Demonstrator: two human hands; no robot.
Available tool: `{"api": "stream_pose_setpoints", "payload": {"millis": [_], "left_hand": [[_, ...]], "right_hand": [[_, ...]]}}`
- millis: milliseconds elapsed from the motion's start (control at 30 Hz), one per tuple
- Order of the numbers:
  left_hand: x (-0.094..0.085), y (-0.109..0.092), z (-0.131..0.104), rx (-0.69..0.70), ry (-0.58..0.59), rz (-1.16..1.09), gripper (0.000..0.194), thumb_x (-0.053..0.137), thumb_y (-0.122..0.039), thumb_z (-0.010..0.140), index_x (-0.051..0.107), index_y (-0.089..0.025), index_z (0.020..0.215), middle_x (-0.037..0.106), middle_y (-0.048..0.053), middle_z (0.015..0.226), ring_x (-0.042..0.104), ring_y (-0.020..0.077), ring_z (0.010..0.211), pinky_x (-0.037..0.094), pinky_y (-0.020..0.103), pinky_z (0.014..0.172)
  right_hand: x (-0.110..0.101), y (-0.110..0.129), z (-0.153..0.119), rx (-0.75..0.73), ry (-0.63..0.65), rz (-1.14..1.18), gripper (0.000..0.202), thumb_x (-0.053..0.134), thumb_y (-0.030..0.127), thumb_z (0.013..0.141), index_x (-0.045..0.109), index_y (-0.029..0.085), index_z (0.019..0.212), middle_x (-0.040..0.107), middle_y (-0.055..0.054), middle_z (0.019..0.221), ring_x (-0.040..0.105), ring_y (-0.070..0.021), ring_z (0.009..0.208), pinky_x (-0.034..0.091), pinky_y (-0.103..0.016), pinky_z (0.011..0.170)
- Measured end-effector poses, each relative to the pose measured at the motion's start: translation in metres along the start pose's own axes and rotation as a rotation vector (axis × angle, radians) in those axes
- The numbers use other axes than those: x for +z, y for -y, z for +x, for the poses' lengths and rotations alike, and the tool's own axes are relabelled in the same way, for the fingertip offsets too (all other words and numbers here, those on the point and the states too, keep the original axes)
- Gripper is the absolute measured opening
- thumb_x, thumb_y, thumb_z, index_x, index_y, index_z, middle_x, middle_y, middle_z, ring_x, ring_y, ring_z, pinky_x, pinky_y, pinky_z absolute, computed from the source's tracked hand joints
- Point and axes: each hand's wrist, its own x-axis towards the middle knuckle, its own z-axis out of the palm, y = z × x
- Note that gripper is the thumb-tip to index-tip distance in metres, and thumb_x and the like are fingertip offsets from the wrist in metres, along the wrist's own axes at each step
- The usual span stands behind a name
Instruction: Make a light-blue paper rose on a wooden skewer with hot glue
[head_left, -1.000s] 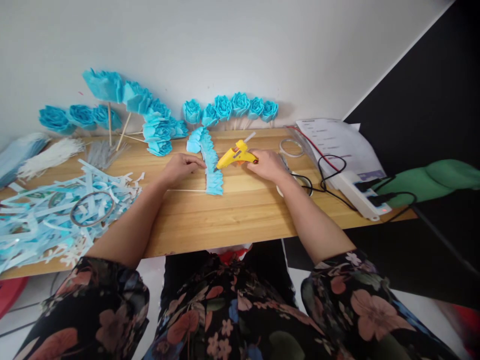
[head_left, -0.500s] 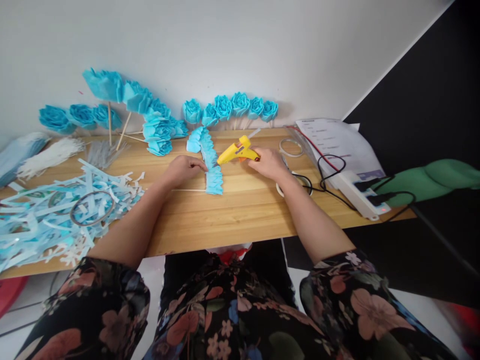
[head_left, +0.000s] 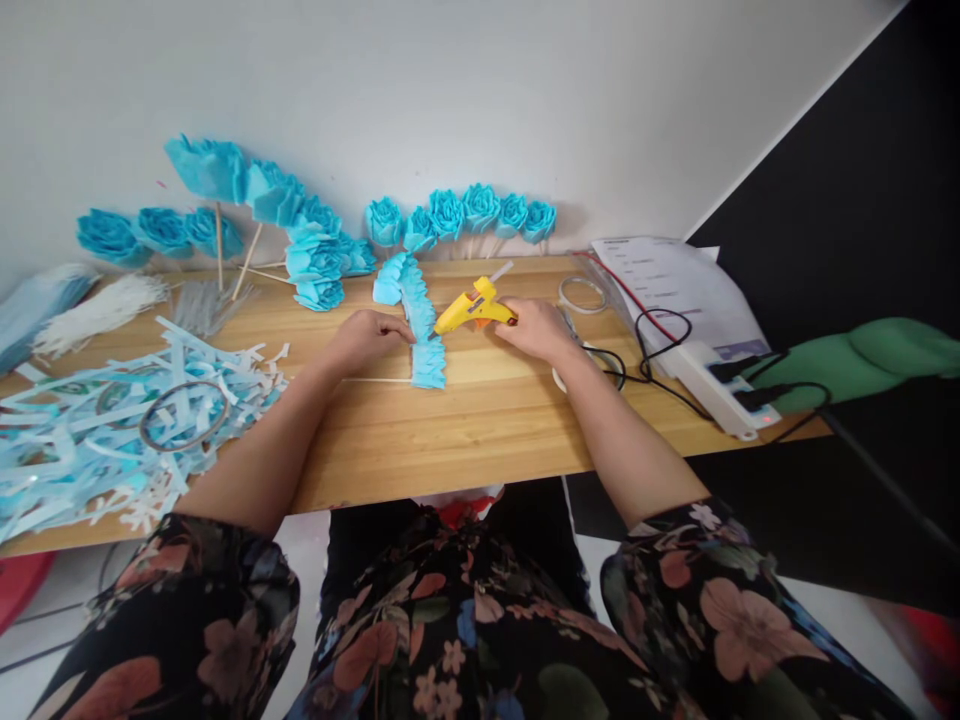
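A strip of blue crepe petals (head_left: pixel 429 365) lies curved across the middle of the wooden table, with a thin stick (head_left: pixel 377 380) under or against its near end. My left hand (head_left: pixel 367 340) rests at the strip's left edge, fingertips pressed on it. In my right hand (head_left: pixel 534 326) is a yellow glue gun (head_left: pixel 469 307), held by its handle. Its nozzle points left and down and is at the strip's right edge, close to my left fingertips. A clear glue stick (head_left: pixel 501 271) pokes out of the gun's back.
Blue paper flowers (head_left: pixel 447 215) on sticks lean along the wall. Paper scraps (head_left: pixel 150 420) and a dark ring cover the left side. Tape rolls (head_left: pixel 582 295), printed papers (head_left: pixel 664 280), black cables and a white power strip (head_left: pixel 727 390) lie right, beside something green (head_left: pixel 862 365).
The glue gun has tipped slightly, its nozzle moving a little down and left onto the strip's edge. My left hand has stayed in place.
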Motion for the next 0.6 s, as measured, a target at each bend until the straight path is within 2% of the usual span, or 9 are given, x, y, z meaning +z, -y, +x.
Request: {"api": "stream_pose_setpoints", "payload": {"millis": [233,400,500,600], "left_hand": [[0.0004,-0.0005,-0.0003,0.001,-0.006,0.008,0.031,0.052,-0.022,0.079,0.083,-0.024,0.086,0.081,-0.002,0.099,0.073,0.0205,0.091,0.054,0.029,0.089],[-0.0022,0.0034,0.0005,-0.025,0.003,-0.088,0.032,0.053,-0.023,0.076,0.083,-0.023,0.087,0.081,-0.001,0.097,0.072,0.0204,0.091,0.055,0.029,0.087],[-0.0039,0.0066,0.0010,-0.054,0.006,-0.164,0.034,0.054,-0.024,0.075,0.083,-0.020,0.092,0.080,0.002,0.097,0.071,0.0198,0.086,0.056,0.028,0.082],[-0.0030,0.0077,0.0012,-0.028,0.005,-0.153,0.032,0.054,-0.025,0.076,0.083,-0.020,0.089,0.081,0.002,0.096,0.071,0.0203,0.088,0.055,0.029,0.085]], "right_hand": [[-0.0004,-0.0028,0.0022,-0.005,-0.086,0.135,0.031,0.059,0.034,0.083,0.074,0.022,0.106,0.076,-0.005,0.091,0.063,-0.0202,0.076,0.032,-0.028,0.061],[-0.0027,-0.0010,-0.0001,-0.007,0.028,0.007,0.027,0.061,0.037,0.082,0.076,0.025,0.100,0.077,-0.005,0.094,0.064,-0.0220,0.078,0.028,-0.029,0.059],[-0.0039,0.0008,-0.0012,0.004,0.038,-0.007,0.028,0.060,0.039,0.083,0.076,0.026,0.102,0.077,-0.005,0.095,0.064,-0.0221,0.078,0.026,-0.029,0.058],[-0.0035,0.0005,-0.0009,0.008,0.038,-0.009,0.029,0.060,0.040,0.083,0.076,0.026,0.102,0.077,-0.005,0.095,0.063,-0.0218,0.078,0.026,-0.029,0.058]]}}
